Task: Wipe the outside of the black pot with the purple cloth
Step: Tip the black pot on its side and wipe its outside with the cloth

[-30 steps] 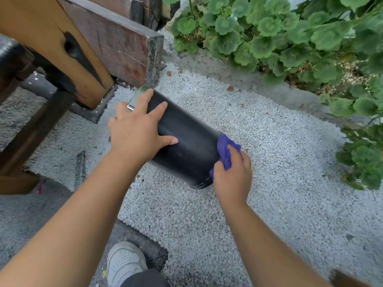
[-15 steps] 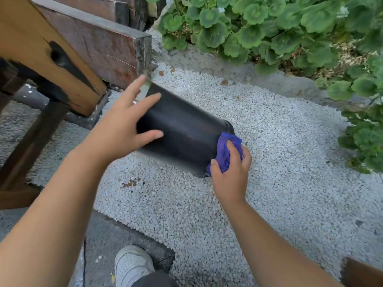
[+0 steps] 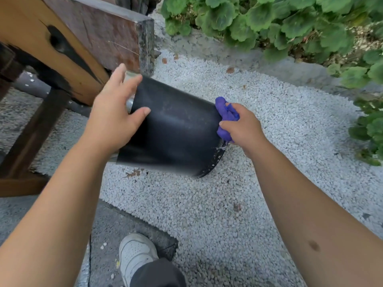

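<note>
Covering the ground [image 3: 259, 112], white gravel borders green plants [image 3: 290, 21].

One black pot [image 3: 174, 129] at the frame's centre and one purple cloth [image 3: 224, 114] at its right end. Two bare hands: the left hand [image 3: 116, 112] left of centre, the right hand [image 3: 242, 125] right of centre. One white shoe [image 3: 135, 253] at the bottom edge, one wooden beam [image 3: 51, 44] and one stone slab [image 3: 116, 36] at upper left.
</note>
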Available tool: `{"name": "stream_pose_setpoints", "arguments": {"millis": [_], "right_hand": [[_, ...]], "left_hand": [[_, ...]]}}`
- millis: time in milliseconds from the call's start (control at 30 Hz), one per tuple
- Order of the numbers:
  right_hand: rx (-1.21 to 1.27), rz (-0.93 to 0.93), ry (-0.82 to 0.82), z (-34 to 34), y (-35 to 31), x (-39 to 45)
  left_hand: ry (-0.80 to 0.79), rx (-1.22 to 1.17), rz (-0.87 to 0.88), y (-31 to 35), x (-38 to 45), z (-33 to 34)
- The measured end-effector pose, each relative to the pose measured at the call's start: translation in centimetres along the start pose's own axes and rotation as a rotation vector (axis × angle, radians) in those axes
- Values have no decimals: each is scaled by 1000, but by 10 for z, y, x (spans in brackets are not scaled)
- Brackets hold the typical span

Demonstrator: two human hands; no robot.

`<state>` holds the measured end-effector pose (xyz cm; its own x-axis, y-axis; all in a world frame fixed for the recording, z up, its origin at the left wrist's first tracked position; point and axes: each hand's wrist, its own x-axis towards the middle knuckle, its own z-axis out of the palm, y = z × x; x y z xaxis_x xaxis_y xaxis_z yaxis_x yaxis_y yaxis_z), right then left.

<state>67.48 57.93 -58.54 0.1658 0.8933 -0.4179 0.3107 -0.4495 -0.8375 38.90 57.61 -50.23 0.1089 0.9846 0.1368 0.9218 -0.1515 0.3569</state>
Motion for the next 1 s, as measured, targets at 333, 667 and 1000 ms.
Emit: {"name": "stream_pose_setpoints", "arguments": {"millis": [333, 667, 1000], "right_hand": [[-137, -72, 43, 5, 6, 1], [-114, -132, 294, 42, 34, -42], [-58, -234, 247, 65, 73, -79]], "left_hand": [[-102, 48, 113, -6, -1, 12], [-57, 102, 153, -14, -3, 16], [-1, 53, 163, -16, -7, 21]]}}
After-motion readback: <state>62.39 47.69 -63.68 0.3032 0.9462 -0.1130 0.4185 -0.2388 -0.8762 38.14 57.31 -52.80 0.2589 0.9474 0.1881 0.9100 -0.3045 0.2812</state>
